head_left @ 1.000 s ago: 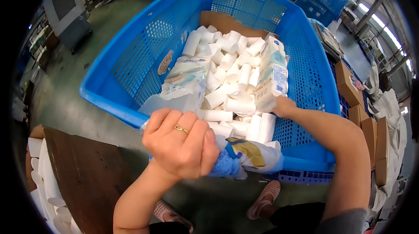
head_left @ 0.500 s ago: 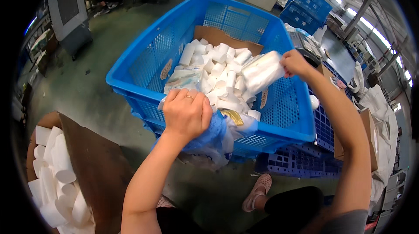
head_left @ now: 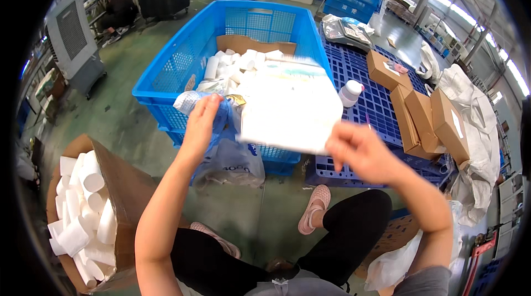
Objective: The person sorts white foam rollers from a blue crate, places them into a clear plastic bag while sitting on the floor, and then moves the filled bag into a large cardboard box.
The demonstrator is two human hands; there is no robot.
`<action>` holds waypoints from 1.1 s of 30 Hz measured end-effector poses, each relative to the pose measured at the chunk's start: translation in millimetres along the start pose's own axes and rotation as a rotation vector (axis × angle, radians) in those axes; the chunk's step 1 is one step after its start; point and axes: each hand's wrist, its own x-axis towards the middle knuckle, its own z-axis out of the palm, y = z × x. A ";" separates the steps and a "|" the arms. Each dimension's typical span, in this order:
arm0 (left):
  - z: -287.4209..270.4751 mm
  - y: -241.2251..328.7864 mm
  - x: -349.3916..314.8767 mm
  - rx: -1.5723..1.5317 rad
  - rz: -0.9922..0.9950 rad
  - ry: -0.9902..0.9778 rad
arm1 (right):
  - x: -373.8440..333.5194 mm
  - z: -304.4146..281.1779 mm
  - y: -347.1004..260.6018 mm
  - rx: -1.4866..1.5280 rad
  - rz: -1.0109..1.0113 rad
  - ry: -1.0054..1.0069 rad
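Note:
My right hand (head_left: 357,149) grips the lower right corner of a flat white plastic packet (head_left: 293,105), smeared by motion, with faint bluish print along its far edge. The packet hangs over the near right part of a blue plastic crate (head_left: 152,92), hiding some of its contents. Inside the crate lie many short white rolls (head_left: 246,59) beside a piece of brown cardboard (head_left: 257,45). At the near rim, my left hand (head_left: 202,122) has its fingers closed on a clear and blue plastic bag (head_left: 232,160) that hangs down the crate's outer side.
A cardboard box (head_left: 124,207) of white rolls stands at the left. Right of the crate, a dark blue pallet (head_left: 354,64) bears a white bottle (head_left: 350,93), a scale (head_left: 347,33) and brown boxes (head_left: 431,122). White sacks (head_left: 470,147) lie beyond them.
My right hand has brought the packet up from the rolls, nearer to me and left over the crate's near rim. My left hand's grip at the rim has loosened. The view has shifted.

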 end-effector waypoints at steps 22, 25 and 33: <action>100.9 -130.9 -178.5 -1.161 -0.671 -0.279 | -85.4 -29.1 219.8 -0.382 0.298 -0.492; 135.9 -135.6 -190.1 -1.298 -0.545 -0.287 | -61.2 -103.2 339.7 -0.492 0.411 0.544; 134.0 -165.8 -221.5 -1.350 -0.671 0.162 | -3.9 -124.6 453.2 -0.785 0.853 0.705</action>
